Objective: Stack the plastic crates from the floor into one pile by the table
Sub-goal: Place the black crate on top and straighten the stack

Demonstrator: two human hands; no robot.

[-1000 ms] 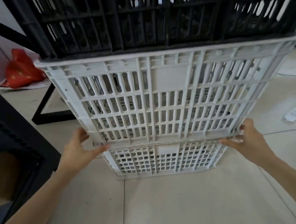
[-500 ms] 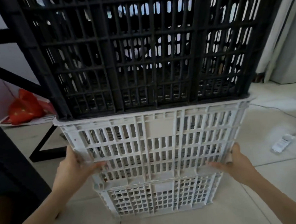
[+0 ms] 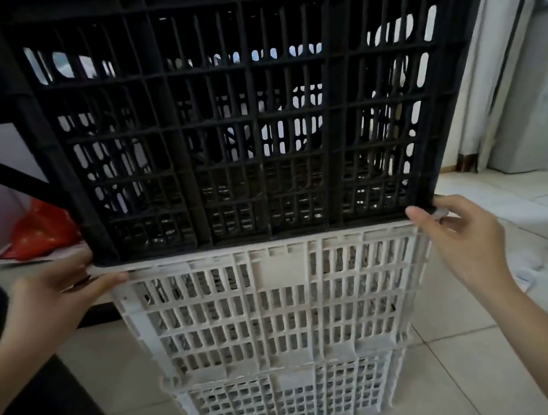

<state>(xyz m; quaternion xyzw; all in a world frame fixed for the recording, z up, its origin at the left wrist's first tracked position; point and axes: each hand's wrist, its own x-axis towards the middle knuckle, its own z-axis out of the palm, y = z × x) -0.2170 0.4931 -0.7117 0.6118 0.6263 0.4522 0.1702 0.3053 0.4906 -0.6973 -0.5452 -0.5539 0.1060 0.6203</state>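
Observation:
Three crates stand in one pile on the tiled floor. A black crate (image 3: 228,129) sits on top, a white crate (image 3: 273,304) is in the middle, and a smaller-meshed white crate (image 3: 286,401) is at the bottom. My left hand (image 3: 55,294) grips the left corner of the middle crate's top rim, with the thumb laid across its front. At the right corner of that rim my right hand (image 3: 463,242) has its thumb on the seam under the black crate and its fingers curled behind.
A dark table (image 3: 36,402) stands close at the lower left, its black frame bars (image 3: 4,174) behind the pile. A red bag (image 3: 37,230) lies on the floor at left. A white curtain and appliance (image 3: 517,93) are at right, with pale tiled floor (image 3: 456,373) in front.
Both hands have slid up from the lower corners of the middle white crate to its top rim. The view has tilted up, showing more of the black crate.

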